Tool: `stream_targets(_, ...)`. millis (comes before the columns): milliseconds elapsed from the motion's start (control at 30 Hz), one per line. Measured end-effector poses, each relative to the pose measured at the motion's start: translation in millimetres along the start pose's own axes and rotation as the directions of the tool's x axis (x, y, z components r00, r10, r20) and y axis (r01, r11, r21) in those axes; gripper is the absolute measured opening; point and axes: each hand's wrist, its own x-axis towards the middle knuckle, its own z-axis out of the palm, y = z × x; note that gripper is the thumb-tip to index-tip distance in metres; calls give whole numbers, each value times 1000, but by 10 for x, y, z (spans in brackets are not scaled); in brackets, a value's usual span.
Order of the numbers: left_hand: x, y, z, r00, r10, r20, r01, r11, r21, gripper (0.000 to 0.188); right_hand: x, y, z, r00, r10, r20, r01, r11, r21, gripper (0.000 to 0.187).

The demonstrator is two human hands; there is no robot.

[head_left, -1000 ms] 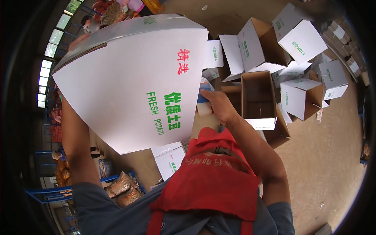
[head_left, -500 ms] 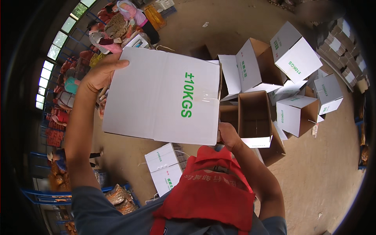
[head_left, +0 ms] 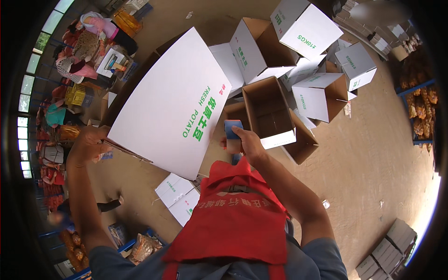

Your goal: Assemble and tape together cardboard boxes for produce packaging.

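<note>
A large white cardboard carton [head_left: 170, 100] with green print fills the space in front of me, left of centre. It is tilted, with a broad side facing me and its brown inner side showing along the left edge. My left hand [head_left: 89, 145] grips its lower left corner, fingers curled round the cardboard edge. My right hand [head_left: 247, 143], apart from the carton, is closed round a small blue tool [head_left: 232, 129] that looks like a hand-held tape dispenser; the fingers hide part of it. A red apron [head_left: 228, 219] hangs below my hands.
Several open white cartons lie piled to the right, one brown inside [head_left: 267, 105] nearest my right hand. Another white carton [head_left: 179, 196] sits on the floor below. Co-workers [head_left: 102, 25] stand at the left. A blue rack of bags [head_left: 420, 109] and stacked grey cartons [head_left: 392, 249] line the right.
The carton has turned from its face with a tape strip to a broad side. My right hand has left its edge and now shows the blue tool. The view has shifted rightward.
</note>
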Motion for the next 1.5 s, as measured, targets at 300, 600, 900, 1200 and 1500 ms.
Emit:
stream_targets(300,126,-156,-31,997,-68,-47,57,977,-203,39,-10,104,-125,999,20,43,-26,991,131,41)
stream_targets(600,1026,-386,838,995,-41,92,66,955,-291,46,-431,575,-1374,947,-4,-323,109,946,305,35)
stream_targets(900,1792,209,923,964,235,-126,-243,969,-52,48,-1175,554,-2002,811,-184,-556,322,933,162,42)
stream_targets(1200,1964,691,2438,830,558,-19,-544,816,197,50,-1307,448,-1998,774,-283,-567,346,938,4,44)
stream_targets(1500,1242,-1814,3455,988,-150,47,120,913,389,44,-1414,1215,-3098,715,-184,-675,15,969,-248,41)
